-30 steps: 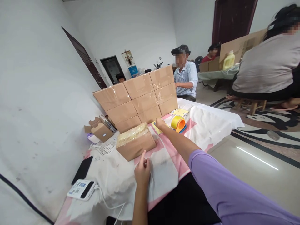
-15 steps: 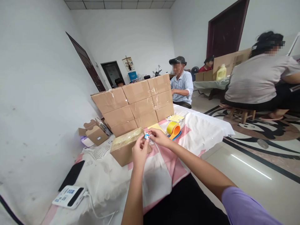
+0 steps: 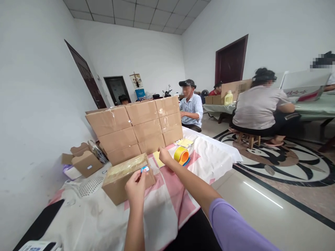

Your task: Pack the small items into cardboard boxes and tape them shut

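Note:
My left hand [image 3: 135,188] pinches a small blue-and-white packet [image 3: 144,168] between thumb and fingertips, just in front of a brown cardboard box [image 3: 117,190] with clear tape over its top. What exactly the packet is, I cannot make out. My right hand [image 3: 164,156] is farther off, at the box's far right, with its fingers curled closed. Anything inside them is hidden. Beside those fingers lies a yellow sheet [image 3: 157,161] on the cloth. A yellow roll with an orange inside [image 3: 181,155] stands to the right of my right wrist.
A wall of taped cardboard boxes [image 3: 136,127] rises behind the single box. More yellow pieces [image 3: 184,143] lie near its right end. Open cartons [image 3: 87,164] and a white perforated object [image 3: 90,187] are at the left. A co-worker [image 3: 192,108] sits across the table; others work farther right.
My hands have come apart: the left keeps the packet near the box, the right has moved away towards the yellow sheet. The whole view has turned to the right.

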`<state>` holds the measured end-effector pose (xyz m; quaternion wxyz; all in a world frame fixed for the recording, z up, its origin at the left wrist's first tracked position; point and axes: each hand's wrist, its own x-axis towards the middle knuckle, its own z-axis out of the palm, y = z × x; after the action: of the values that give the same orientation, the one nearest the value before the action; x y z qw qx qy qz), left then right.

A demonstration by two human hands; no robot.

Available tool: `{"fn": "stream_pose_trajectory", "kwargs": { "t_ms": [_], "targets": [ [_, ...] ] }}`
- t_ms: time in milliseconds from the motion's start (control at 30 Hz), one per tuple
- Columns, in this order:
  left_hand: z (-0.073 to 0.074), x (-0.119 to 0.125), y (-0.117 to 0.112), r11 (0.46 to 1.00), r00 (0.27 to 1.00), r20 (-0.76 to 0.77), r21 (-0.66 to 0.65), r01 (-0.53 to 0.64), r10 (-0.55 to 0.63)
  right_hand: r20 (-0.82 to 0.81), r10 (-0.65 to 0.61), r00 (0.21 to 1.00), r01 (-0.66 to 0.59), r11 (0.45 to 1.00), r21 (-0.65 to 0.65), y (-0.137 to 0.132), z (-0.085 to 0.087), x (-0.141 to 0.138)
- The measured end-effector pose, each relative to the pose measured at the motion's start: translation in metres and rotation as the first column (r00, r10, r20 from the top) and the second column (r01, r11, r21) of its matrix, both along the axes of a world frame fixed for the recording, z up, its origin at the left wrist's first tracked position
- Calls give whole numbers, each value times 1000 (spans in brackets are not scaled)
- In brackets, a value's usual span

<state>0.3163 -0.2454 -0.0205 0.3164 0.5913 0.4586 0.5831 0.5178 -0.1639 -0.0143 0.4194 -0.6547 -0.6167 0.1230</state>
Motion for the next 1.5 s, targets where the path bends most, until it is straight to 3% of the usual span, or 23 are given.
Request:
{"fn": "stream_pose_trajectory", "kwargs": {
  "t_ms": [100,200,300,433,633,833,1033,1267,1500],
  "targets": [
    [-1,-7,-3,1000,1000,-3,-12,-4,4,-44,-76,996,73,996,-50,7,1,4],
    [-3,-13,-2,1000,1000,-3,-10,-4,4,-119,-76,990,78,997,8,-4,6,-2],
    [-4,-15,-2,1000,1000,6,-13,27,-27,-194,86,977,-65,992,110,-32,8,-22],
    [-1,-9,-10,992,992,17,-13,126,-126,-269,345,899,-287,930,230,-78,7,-52],
    [13,-7,-32,982,982,36,3,188,-188,-391,422,818,-295,892,344,-111,16,-66],
    [16,-16,-32,983,982,39,28,182,-183,-391,468,793,-340,871,354,-135,31,-72],
    [13,-21,-29,985,985,33,-9,170,-170,-412,436,800,-302,886,351,-139,26,-75],
    [16,-19,-32,976,972,125,-64,208,-199,-528,494,691,-339,866,367,-138,22,-77],
    [16,-24,-33,928,913,280,-140,345,-298,-596,526,606,-336,849,407,-137,12,-82]
  ]
}}
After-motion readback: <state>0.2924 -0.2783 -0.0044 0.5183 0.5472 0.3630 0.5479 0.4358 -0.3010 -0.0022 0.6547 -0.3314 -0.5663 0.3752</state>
